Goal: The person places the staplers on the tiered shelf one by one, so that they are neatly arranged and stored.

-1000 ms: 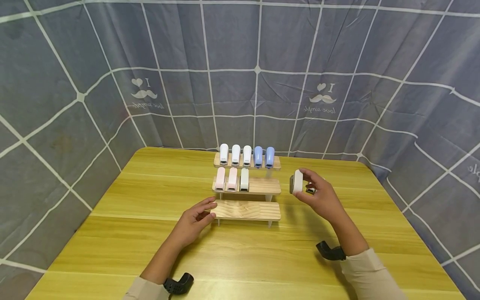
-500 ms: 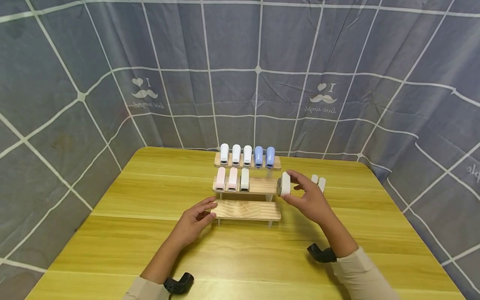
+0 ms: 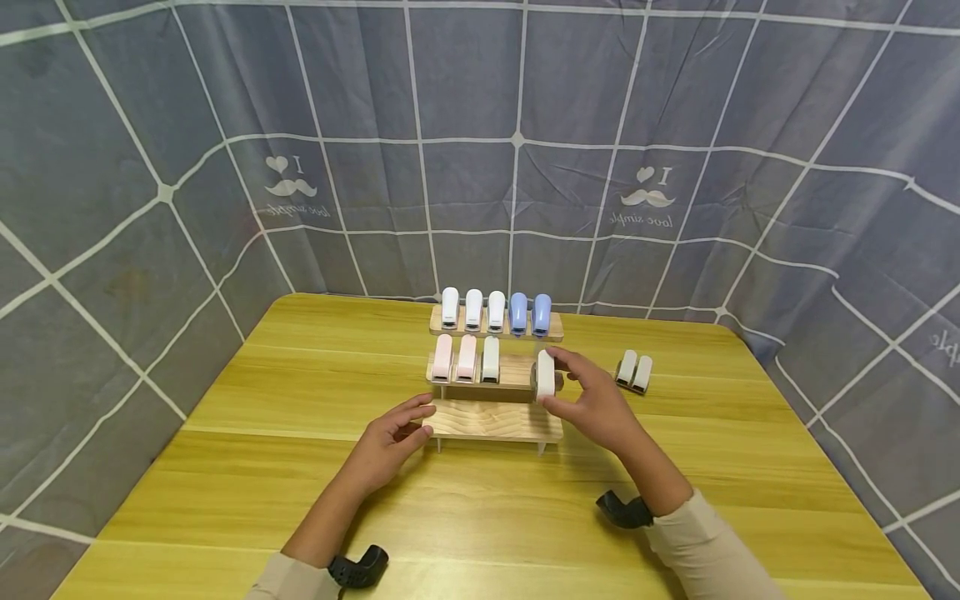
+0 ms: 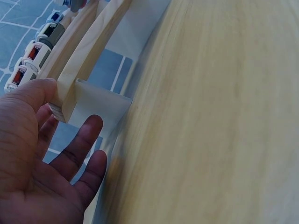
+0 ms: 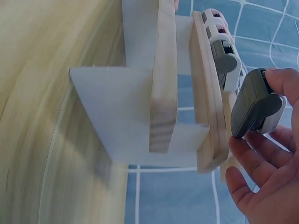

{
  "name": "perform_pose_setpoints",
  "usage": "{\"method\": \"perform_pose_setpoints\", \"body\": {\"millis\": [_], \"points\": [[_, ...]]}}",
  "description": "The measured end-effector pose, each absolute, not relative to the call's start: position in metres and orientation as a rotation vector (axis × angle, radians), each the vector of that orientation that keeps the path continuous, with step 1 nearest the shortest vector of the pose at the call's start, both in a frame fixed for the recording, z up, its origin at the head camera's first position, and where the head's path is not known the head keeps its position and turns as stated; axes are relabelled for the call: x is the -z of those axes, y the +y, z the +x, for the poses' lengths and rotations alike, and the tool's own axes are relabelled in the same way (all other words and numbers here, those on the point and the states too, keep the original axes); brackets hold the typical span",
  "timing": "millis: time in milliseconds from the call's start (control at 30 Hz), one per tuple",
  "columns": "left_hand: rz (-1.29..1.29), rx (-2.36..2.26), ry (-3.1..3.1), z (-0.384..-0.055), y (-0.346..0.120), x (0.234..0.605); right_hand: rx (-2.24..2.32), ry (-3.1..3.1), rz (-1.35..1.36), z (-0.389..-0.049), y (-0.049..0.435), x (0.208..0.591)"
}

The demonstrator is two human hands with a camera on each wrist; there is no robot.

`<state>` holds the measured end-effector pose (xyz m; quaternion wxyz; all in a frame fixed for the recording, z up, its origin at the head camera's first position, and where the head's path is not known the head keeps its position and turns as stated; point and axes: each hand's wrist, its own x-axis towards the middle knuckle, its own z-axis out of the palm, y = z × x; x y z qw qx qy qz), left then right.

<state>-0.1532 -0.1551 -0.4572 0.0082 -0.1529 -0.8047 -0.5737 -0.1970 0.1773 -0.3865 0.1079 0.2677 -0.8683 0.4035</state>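
My right hand (image 3: 600, 408) holds a small stapler (image 3: 545, 375) with a white top on its side, at the right end of the middle shelf (image 3: 517, 372). Its grey base (image 5: 254, 100) shows in the right wrist view, gripped between thumb and fingers. Two pink staplers (image 3: 442, 358) and a pale green one (image 3: 491, 360) stand on the left of that shelf. My left hand (image 3: 386, 446) grips the left end of the wooden front shelf (image 3: 491, 419) with thumb and finger; other fingers hang loose beside its white leg (image 4: 100, 105).
On the back shelf (image 3: 557, 325) three white staplers (image 3: 473, 308) and two blue ones (image 3: 518, 312) stand in a row. Two more pale staplers (image 3: 634, 371) lie right of the shelves on the wooden table (image 3: 480, 525). A grey gridded curtain (image 3: 465, 183) surrounds the table.
My right hand has carried the stapler leftward from beside the shelves to the right end of the middle shelf, uncovering the two pale staplers on the table. My left hand stays put.
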Motion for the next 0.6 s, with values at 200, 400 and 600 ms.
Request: {"method": "perform_pose_setpoints", "body": {"millis": [200,400,600], "points": [[-0.469,1.792,-2.519,-0.154,-0.155,0.458,-1.203,-2.568,0.803,-0.197,0.166,0.385],[-0.477,1.785,-2.516,-0.154,-0.155,0.458,-1.221,-2.603,0.762,-0.199,0.156,0.384],[-0.469,1.787,-2.521,-0.154,-0.155,0.457,-1.284,-2.604,0.758,-0.203,0.148,0.385]]}}
